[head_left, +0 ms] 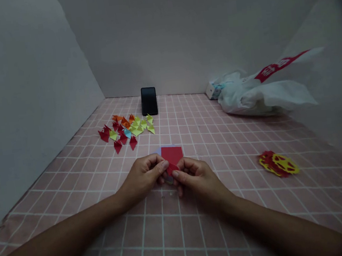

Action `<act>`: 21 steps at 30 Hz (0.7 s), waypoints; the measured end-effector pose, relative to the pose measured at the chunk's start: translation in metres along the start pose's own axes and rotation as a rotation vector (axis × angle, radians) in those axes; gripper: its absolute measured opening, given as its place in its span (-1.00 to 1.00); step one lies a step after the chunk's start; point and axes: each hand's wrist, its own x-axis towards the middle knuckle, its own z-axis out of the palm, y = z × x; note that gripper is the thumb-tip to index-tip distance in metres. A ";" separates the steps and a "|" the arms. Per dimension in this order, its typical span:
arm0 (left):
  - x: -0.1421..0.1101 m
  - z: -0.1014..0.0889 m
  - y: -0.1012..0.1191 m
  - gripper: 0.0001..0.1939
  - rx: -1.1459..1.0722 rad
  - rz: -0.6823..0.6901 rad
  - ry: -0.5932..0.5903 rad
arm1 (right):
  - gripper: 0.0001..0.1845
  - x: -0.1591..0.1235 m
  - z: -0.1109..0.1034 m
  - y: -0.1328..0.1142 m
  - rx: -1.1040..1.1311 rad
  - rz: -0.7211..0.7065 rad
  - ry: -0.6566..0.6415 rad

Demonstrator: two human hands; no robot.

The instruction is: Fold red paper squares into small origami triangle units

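A small red paper piece (172,167) sits pinched between the fingertips of both my hands just above the pink checked tablecloth (175,225). My left hand (144,175) grips its left side with thumb and fingers pressed together. My right hand (196,176) pinches its right side. Just behind my fingers lies a stack of square paper sheets (172,152), red on top with a pale blue edge showing at the left.
Several folded paper triangles (126,129) in red, orange, yellow and blue lie at the back left. A black phone (149,100) leans on the back wall. A white plastic bag (259,92) and small box (212,90) sit back right. A red-yellow paper ring (278,164) lies right.
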 end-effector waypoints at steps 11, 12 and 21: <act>0.003 -0.003 -0.003 -0.71 0.218 0.160 -0.002 | -0.70 0.002 -0.006 0.002 -0.048 -0.050 -0.066; 0.003 -0.002 -0.003 -0.70 0.186 0.145 0.001 | -0.70 0.002 -0.007 0.003 -0.046 -0.044 -0.063; 0.003 0.002 -0.006 -0.72 -0.157 -0.079 -0.113 | -0.69 0.001 -0.005 0.005 -0.073 -0.132 0.043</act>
